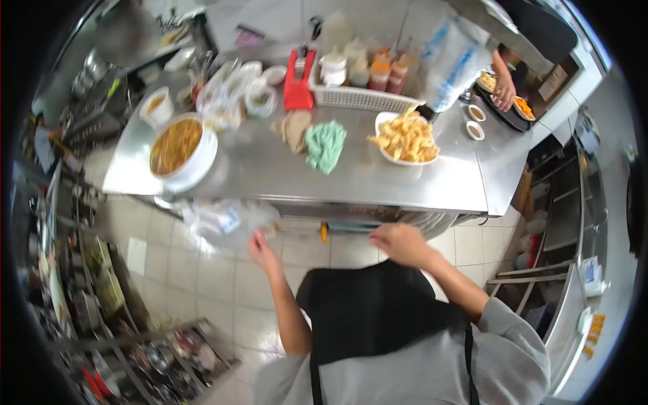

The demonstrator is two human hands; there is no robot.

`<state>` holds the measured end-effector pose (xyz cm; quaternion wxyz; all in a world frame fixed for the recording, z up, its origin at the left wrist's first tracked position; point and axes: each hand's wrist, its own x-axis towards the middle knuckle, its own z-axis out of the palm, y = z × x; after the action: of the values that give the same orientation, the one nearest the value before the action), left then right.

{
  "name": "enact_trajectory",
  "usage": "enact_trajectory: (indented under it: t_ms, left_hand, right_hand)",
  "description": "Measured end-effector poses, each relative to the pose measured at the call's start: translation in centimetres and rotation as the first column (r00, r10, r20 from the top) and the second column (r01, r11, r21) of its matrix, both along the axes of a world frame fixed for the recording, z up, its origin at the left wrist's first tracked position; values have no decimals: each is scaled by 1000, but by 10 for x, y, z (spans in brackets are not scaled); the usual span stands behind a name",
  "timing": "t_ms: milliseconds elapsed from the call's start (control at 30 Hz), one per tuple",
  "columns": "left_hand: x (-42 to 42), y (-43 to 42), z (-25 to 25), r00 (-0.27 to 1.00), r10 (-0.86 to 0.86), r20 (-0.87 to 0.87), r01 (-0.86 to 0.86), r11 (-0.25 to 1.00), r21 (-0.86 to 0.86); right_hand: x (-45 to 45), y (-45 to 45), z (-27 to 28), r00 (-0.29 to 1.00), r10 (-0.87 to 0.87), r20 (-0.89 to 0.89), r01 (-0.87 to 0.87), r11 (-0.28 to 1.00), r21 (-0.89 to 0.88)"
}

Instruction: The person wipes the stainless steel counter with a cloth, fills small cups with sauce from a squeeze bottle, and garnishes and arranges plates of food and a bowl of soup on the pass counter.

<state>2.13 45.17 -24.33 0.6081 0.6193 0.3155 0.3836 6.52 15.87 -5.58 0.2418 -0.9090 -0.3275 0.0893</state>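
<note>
My left hand (264, 253) is below the front edge of the steel table, its fingers closed at the edge of a clear plastic bag (223, 219). The bag is smeared by motion and spreads out to the left, with a pale blue and white patch inside. My right hand (399, 244) hovers in front of the table edge, palm down, fingers curled together, with nothing visible in it. On the table stand a bowl of fried strips (407, 138), a crumpled green cloth (325, 146), a brown cloth (294, 131) and a large white tub of noodle-like food (178, 150).
A white basket (364, 99) of sauce bottles and a red device (299, 81) stand at the back. Another person's hand (503, 93) reaches over a black tray (520, 120) at the right, near two small sauce cups. Metal shelving (158, 351) flanks the floor.
</note>
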Motion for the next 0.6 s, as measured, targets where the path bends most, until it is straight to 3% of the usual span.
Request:
enact_trajectory:
  t_ms: [33,67,100,133,167,267,367,467,500,567,600]
  left_hand:
    - [-20,-22,37,970,-131,-204,157,981,118]
    - [-29,-49,62,956,-282,-84,282,959,-6]
    - [-28,-73,92,883,-466,-52,466,885,-8]
    - [-26,-92,117,778,-628,-15,628,778,-9]
    - [-17,-105,137,739,-674,1,674,739,6]
    - [29,-131,187,647,-762,33,762,648,21]
    - [77,-152,214,641,-767,23,767,641,31]
    - [125,-170,181,673,-740,2,735,668,-115]
    - [135,-177,169,650,-759,-37,749,648,-138]
    - [142,-191,151,595,-795,-117,773,606,-184]
    - [144,-196,155,580,-809,-92,775,583,-245]
  right_hand:
    - [-1,10,5,998,37,50,-45,987,153]
    - [-3,17,9,995,68,68,-83,967,241]
    - [-4,22,7,973,101,208,-152,956,251]
    - [1,27,13,969,134,208,-196,930,312]
    - [5,28,21,962,173,212,-243,896,372]
    - [31,7,42,983,79,168,-138,917,374]
    - [95,-19,54,982,-8,190,-80,888,452]
    - [194,-32,62,950,-270,153,139,811,568]
    - [229,-32,50,962,-236,137,83,731,678]
    - [268,-33,41,992,-68,-106,121,752,648]
    - [283,-29,24,982,11,-187,126,699,704]
